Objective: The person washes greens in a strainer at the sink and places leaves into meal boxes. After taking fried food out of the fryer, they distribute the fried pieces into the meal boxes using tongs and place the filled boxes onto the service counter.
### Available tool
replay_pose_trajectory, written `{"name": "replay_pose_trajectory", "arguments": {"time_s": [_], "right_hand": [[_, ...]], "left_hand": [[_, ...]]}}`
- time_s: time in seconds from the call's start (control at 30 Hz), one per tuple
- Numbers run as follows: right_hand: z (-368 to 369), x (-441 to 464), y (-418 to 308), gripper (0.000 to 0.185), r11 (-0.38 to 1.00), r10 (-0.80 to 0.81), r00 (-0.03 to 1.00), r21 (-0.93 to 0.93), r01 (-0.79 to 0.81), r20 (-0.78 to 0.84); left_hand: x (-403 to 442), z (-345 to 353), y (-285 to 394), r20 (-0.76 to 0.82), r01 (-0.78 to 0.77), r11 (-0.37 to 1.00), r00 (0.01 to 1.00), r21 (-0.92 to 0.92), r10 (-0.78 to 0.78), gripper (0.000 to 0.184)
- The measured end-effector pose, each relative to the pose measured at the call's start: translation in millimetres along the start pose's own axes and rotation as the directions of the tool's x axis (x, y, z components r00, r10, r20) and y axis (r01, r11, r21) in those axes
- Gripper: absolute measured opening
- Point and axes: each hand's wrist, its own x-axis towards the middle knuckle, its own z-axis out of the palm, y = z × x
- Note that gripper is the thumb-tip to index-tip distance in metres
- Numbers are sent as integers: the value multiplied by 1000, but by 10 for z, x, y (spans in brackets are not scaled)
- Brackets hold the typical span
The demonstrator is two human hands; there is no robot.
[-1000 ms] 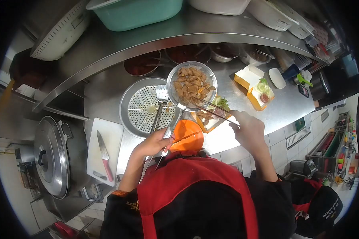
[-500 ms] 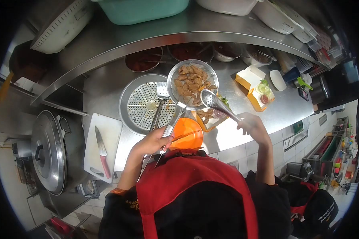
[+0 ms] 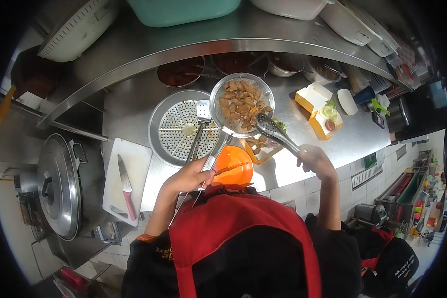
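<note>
My left hand (image 3: pixel 188 178) is closed round the handle of a round strainer (image 3: pixel 215 111), which holds many brown fried pieces (image 3: pixel 239 102). Fingers wrapped round its handle, my right hand (image 3: pixel 314 161) holds a perforated spoon (image 3: pixel 278 133), its bowl at the strainer's lower right rim. Below the strainer, a yellow-edged food box (image 3: pixel 257 157) contains brown pieces and greens, partly hidden by the spoon. An orange bowl (image 3: pixel 236 171) sits near my apron, beside my left hand.
A perforated steel pan (image 3: pixel 156 141) with a spatula lies left of the strainer. Farther left are a knife (image 3: pixel 124 174) on a white board (image 3: pixel 143 164) and a lidded pot (image 3: pixel 59 191). Another filled box (image 3: pixel 325 130) stands right. A person (image 3: pixel 390 263) is at lower right.
The thin sticks in my right hand are gone from view, and it now holds the perforated spoon, which has turned over since half a second ago. My left hand still holds the strainer.
</note>
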Motion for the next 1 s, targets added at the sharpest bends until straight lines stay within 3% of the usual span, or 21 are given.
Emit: {"name": "replay_pose_trajectory", "arguments": {"time_s": [0.23, 0.63, 0.83, 0.93, 1.0], "right_hand": [[-106, -37, 11, 15, 995, 9, 1000, 95, -10, 9], [-354, -150, 246, 26, 927, -75, 991, 373, 28, 112], [-524, -189, 352, 25, 965, -1, 999, 260, -13, 53], [-516, -146, 349, 24, 996, 79, 997, 50, -79, -7], [-436, -101, 298, 25, 966, 36, 995, -253, -58, -92]], "left_hand": [[-26, 11, 51, -13, 22, 1000, 1000, -6, -22, 10], [-34, -51, -83, -23, -37, 997, 999, -61, 36, 8], [-117, -138, -102, -47, -77, 994, 996, -82, 73, 7], [-166, -167, -114, -50, -76, 993, 996, -91, 71, 7], [-194, -179, -106, -51, -61, 994, 997, -88, 57, 7]]}}
